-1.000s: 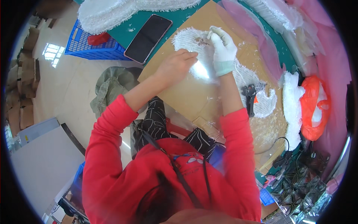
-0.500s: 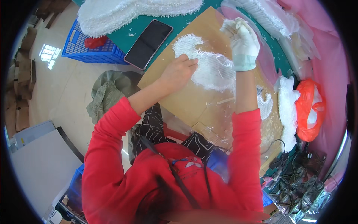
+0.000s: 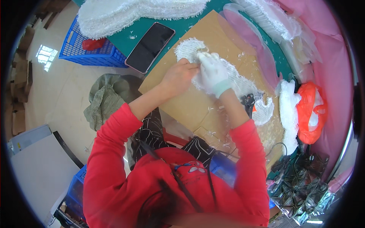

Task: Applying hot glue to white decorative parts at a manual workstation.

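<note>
A white, shaggy-edged fabric piece [image 3: 243, 84] with a curved outline lies on the brown board. My bare left hand [image 3: 180, 77] is closed, its fingers pinching the piece's left edge. Right beside it, my right hand [image 3: 213, 72] in a white glove has its fingers bent together at the piece's upper edge, close to the left fingertips. The glove covers the middle of the piece, and what lies between its fingertips is too small to see well. Near my right wrist are a dark object with an orange part [image 3: 249, 103] and a smaller white curved piece [image 3: 263, 111].
The brown board [image 3: 163, 81] rests on a green table, strewn with white fibres. A phone [image 3: 150, 47] lies at its far left. White shaggy pieces [image 3: 140, 13] are stacked behind. A blue crate [image 3: 93, 59] stands left; a red plastic bag [image 3: 312, 114] sits right, beside pink cloth [image 3: 334, 76].
My gloved right hand has come down and left from above the board's far right to the white piece beside my left hand. The dark object has come into view. My left hand has barely moved.
</note>
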